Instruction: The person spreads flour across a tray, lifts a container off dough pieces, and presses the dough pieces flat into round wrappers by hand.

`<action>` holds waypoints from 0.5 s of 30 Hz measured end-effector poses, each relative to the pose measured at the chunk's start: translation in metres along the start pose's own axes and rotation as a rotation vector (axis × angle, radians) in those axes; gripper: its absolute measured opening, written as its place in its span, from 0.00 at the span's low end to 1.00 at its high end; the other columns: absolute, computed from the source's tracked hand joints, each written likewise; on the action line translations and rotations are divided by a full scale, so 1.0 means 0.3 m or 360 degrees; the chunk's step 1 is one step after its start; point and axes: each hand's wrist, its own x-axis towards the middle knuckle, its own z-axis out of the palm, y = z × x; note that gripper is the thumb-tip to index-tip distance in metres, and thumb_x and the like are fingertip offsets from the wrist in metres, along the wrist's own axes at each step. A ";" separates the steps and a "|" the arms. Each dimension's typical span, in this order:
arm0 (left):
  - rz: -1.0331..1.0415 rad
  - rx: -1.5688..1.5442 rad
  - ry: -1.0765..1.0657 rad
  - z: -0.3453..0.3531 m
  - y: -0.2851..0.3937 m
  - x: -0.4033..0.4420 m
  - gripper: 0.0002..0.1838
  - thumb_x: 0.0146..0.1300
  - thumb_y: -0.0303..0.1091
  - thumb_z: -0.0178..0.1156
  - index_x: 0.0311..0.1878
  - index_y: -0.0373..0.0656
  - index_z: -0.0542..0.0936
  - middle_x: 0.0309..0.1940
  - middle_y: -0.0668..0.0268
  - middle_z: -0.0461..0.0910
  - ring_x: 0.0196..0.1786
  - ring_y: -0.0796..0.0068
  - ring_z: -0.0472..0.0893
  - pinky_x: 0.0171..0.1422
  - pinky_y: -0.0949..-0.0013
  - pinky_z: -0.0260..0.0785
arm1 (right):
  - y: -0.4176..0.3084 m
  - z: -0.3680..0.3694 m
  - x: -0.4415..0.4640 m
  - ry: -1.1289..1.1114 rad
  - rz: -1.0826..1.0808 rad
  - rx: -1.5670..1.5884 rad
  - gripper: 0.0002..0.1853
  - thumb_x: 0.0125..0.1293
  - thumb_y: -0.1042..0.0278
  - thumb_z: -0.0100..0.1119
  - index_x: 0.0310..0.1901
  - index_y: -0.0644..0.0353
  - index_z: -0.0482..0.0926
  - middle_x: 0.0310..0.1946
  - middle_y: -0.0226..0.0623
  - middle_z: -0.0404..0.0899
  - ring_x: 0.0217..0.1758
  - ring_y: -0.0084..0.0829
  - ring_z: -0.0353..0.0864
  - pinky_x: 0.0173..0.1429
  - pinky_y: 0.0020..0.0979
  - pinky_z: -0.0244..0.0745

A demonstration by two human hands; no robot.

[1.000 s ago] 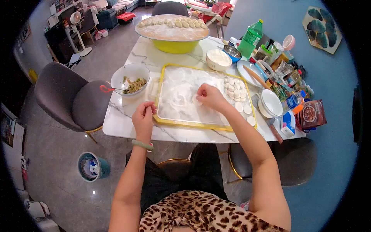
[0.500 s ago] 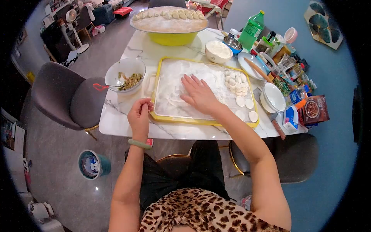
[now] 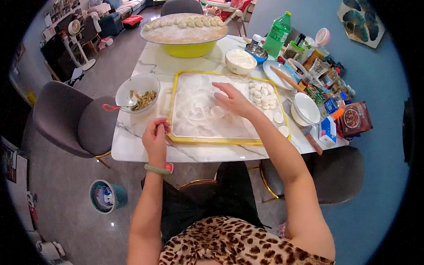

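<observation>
My right hand is over the floured cutting board, its fingers spread and holding nothing. A flat round of dough lies on the flour just below and left of it. Fainter round shapes in the flour are hard to make out. My left hand is closed, fingertips pressed together, by the board's yellow front-left corner; what is inside, if anything, is hidden. Small dough pieces sit clustered on the board's right side, with several flat dough rounds nearer the front.
Left of the board stands a bowl of filling with a red-handled spoon. Behind are a bowl of flour and a yellow basin under a tray of dumplings. A rolling pin, white bowl and knife line the right.
My right hand has lifted from lying flat on the flour and shifted slightly right, its fingers now bent. A flat dough round shows where it was. My left hand stays closed by the corner.
</observation>
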 end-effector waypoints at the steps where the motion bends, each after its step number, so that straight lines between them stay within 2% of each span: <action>1: 0.0024 0.0030 0.0003 0.000 -0.002 0.001 0.08 0.62 0.22 0.47 0.40 0.34 0.76 0.30 0.66 0.76 0.32 0.81 0.74 0.39 0.79 0.69 | -0.007 -0.019 -0.008 0.0072 0.0045 -0.0347 0.24 0.57 0.55 0.53 0.53 0.58 0.71 0.52 0.48 0.68 0.56 0.45 0.66 0.57 0.35 0.64; 2: 0.0052 0.0063 -0.0005 0.000 0.002 0.006 0.08 0.62 0.22 0.47 0.40 0.34 0.76 0.30 0.66 0.76 0.32 0.81 0.74 0.39 0.78 0.69 | 0.031 0.006 -0.010 0.0208 -0.0209 -0.0668 0.16 0.53 0.61 0.56 0.43 0.57 0.77 0.39 0.45 0.74 0.43 0.45 0.73 0.48 0.38 0.69; 5: 0.0012 0.0108 0.0014 0.000 0.016 0.005 0.08 0.62 0.22 0.47 0.40 0.34 0.76 0.29 0.66 0.76 0.32 0.81 0.75 0.38 0.79 0.69 | -0.005 0.048 -0.048 0.0157 -0.0056 -0.0783 0.12 0.50 0.64 0.56 0.38 0.56 0.78 0.34 0.45 0.75 0.40 0.46 0.74 0.45 0.40 0.70; 7: 0.0021 0.0161 0.0038 0.007 0.026 0.002 0.08 0.62 0.22 0.47 0.39 0.34 0.76 0.31 0.65 0.76 0.32 0.81 0.75 0.37 0.79 0.70 | -0.043 0.057 -0.066 0.0251 0.0081 -0.0712 0.11 0.48 0.66 0.55 0.35 0.55 0.77 0.31 0.44 0.76 0.38 0.46 0.75 0.42 0.39 0.71; 9: -0.0020 0.0103 0.0018 -0.002 0.016 0.006 0.08 0.62 0.22 0.47 0.40 0.35 0.76 0.31 0.65 0.76 0.32 0.80 0.75 0.38 0.79 0.70 | -0.070 0.059 -0.096 0.0282 0.0244 -0.0343 0.10 0.48 0.66 0.55 0.35 0.56 0.76 0.31 0.44 0.77 0.37 0.45 0.75 0.42 0.40 0.70; 11: -0.0014 0.0088 -0.0004 0.000 0.027 0.000 0.08 0.63 0.22 0.47 0.41 0.35 0.76 0.31 0.65 0.76 0.32 0.80 0.74 0.39 0.79 0.69 | -0.062 0.051 -0.137 0.0411 0.0228 -0.0311 0.11 0.48 0.67 0.56 0.35 0.59 0.76 0.29 0.43 0.77 0.35 0.42 0.76 0.40 0.38 0.71; 13: -0.0023 0.0075 0.0011 0.014 0.032 -0.005 0.08 0.63 0.23 0.47 0.41 0.36 0.75 0.31 0.65 0.76 0.33 0.80 0.74 0.39 0.79 0.69 | -0.044 0.029 -0.172 0.0396 0.0169 0.0088 0.12 0.48 0.67 0.57 0.36 0.60 0.76 0.29 0.42 0.78 0.35 0.39 0.77 0.40 0.35 0.72; 15: -0.0069 0.0090 0.0037 0.020 0.053 -0.018 0.08 0.63 0.26 0.48 0.41 0.38 0.76 0.31 0.67 0.76 0.32 0.80 0.74 0.38 0.78 0.67 | 0.028 -0.037 -0.221 0.0446 0.0104 0.0093 0.14 0.47 0.68 0.58 0.38 0.60 0.78 0.31 0.41 0.79 0.35 0.34 0.78 0.41 0.30 0.73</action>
